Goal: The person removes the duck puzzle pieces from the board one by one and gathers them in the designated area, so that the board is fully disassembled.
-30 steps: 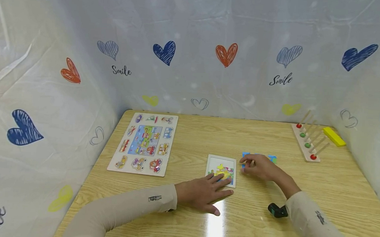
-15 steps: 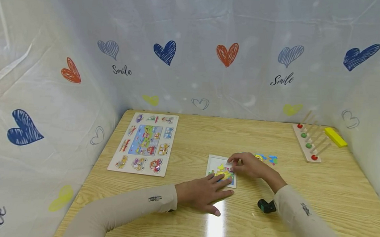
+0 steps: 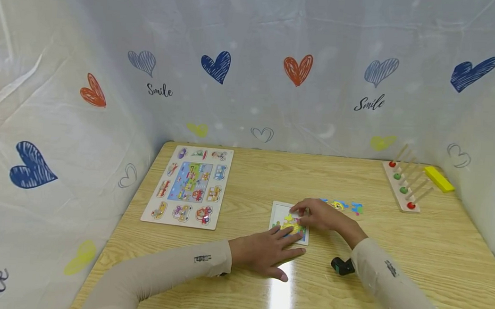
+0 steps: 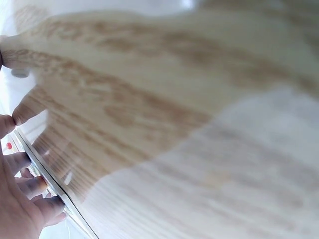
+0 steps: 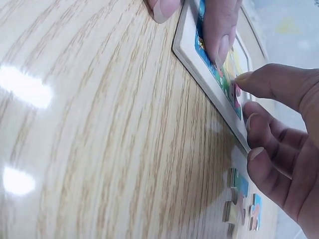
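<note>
A small jigsaw tray [image 3: 281,208] lies on the wooden table, its lower part filled with yellow, pink and green pieces and its upper part bare white. My left hand [image 3: 264,254] rests on its lower edge with spread, fairly straight fingers. Over the tray's right side, my right hand [image 3: 326,216] pinches a puzzle piece, mostly hidden by the fingertips. In the right wrist view the thumb [image 5: 264,84] comes down at a pink piece [image 5: 237,92], the other fingers curled beside the rim. Loose pieces [image 3: 339,205] lie just beyond the right hand.
At the left stands a large vehicle peg puzzle board [image 3: 221,205] with several knobbed pictures. A pegged wooden base [image 3: 392,182] with red and green beads sits at the back right, beside a yellow block [image 3: 439,179]. A black device [image 3: 343,266] shows at the right wrist.
My right hand has moved left from the loose pieces to over the tray, bringing a piece along. More of the loose pieces show now. The left hand has stayed in place.
</note>
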Tool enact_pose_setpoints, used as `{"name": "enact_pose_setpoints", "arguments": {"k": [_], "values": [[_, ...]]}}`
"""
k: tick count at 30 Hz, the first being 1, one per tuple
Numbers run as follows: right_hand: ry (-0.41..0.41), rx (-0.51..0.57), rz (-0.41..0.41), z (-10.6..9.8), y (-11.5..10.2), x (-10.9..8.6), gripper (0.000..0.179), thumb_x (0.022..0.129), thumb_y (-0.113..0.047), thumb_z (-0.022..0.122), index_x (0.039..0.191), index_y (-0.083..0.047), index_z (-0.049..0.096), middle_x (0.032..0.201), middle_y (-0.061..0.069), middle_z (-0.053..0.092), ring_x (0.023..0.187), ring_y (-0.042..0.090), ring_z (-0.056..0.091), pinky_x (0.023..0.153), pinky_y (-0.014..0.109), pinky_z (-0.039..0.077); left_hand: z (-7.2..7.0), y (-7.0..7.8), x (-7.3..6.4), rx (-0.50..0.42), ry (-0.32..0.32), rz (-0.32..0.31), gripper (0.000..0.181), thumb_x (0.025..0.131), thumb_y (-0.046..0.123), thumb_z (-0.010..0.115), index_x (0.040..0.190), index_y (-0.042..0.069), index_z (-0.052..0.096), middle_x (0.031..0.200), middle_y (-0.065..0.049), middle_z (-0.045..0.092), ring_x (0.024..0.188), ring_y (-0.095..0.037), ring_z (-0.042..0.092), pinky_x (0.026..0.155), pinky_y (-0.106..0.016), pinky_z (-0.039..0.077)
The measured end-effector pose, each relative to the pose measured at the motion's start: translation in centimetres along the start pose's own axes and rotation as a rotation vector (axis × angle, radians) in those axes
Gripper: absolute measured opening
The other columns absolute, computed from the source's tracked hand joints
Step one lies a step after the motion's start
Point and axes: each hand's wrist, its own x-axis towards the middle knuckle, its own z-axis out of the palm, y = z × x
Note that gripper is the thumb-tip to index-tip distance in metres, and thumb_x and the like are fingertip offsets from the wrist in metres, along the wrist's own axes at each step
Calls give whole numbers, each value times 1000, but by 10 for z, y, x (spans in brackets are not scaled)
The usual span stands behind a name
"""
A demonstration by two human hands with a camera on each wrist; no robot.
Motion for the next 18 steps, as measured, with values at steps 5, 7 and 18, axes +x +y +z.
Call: {"name": "enact_pose_setpoints", "arguments": {"k": [5, 7, 18], "values": [[-22, -13, -7, -1, -2, 1, 31, 96, -13, 67, 126, -6, 70, 105, 3, 65, 93, 15, 57, 79, 31, 50, 0, 0, 0, -9, -3, -3, 77, 100, 70, 20, 163, 27, 8, 171, -8, -1, 157, -33, 7, 124, -47, 23], [-28, -2, -9, -1, -2, 2, 30, 96, -13, 66, 125, -5, 70, 107, 4, 65, 95, 16, 58, 80, 32, 51, 1, 0, 1, -1, 0, -2, 77, 100, 70, 19, 164, 27, 8, 171, -8, 0, 157, -33, 7, 123, -47, 23], [-3, -25, -5, 3, -7, 6, 24, 94, -7, 66, 117, -8, 70, 106, 4, 64, 95, 18, 57, 82, 36, 50, 0, 0, 0, 23, 6, 5, 77, 101, 70, 22, 163, 26, 11, 170, -10, 4, 156, -33, 11, 122, -48, 26]]}}
